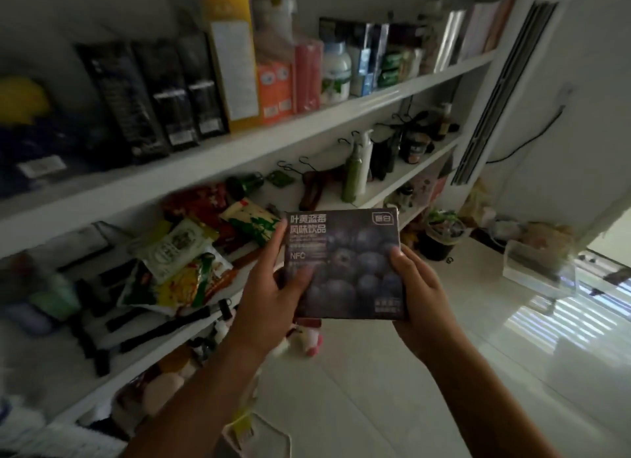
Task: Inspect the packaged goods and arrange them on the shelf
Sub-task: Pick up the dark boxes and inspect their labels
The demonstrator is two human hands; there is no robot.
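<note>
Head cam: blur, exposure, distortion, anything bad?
Head view: shelf dim, its left end smeared with blur; floor at right glares with striped bright light; box held by left hand and right hand is sharpest, big print legible; wide-angle bows the shelf boards.

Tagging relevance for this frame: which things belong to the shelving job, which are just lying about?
Job: blueberry drink box, held by left hand and right hand; white shelf; snack packets on it.
Lying about: plush toy, potted plant, clothes hangers.
</note>
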